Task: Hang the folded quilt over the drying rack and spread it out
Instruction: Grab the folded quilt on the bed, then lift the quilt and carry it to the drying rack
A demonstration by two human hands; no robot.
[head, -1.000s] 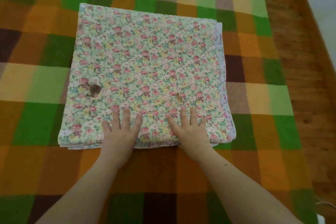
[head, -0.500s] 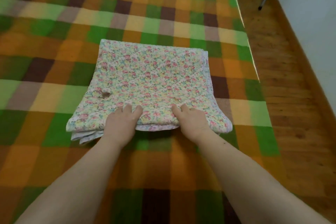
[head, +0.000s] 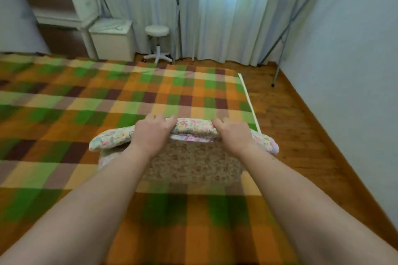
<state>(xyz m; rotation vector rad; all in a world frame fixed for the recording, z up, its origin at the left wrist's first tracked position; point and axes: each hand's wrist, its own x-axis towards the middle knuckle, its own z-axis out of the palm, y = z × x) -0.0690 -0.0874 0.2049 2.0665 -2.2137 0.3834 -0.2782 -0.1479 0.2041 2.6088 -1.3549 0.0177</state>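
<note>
The folded floral quilt [head: 193, 128] hangs in the air above the checkered bed, held by its near edge, its shaded underside facing me. My left hand [head: 151, 134] grips that edge left of centre. My right hand [head: 233, 135] grips it right of centre. Both hands have fingers curled over the top of the fold. The grey metal legs of the drying rack [head: 287, 26] stand at the far right, by the wall and curtain; its top is out of view.
The bed with the orange, green and brown checkered blanket [head: 86, 103] fills the lower left. A wooden floor strip [head: 301, 135] runs along the right wall. A white stool [head: 157, 43], a white cabinet [head: 112, 38] and curtains [head: 215, 11] stand beyond the bed.
Both hands went from lying flat on the quilt to gripping its near edge, then lifted it off the bed. My view has tilted up to show the room.
</note>
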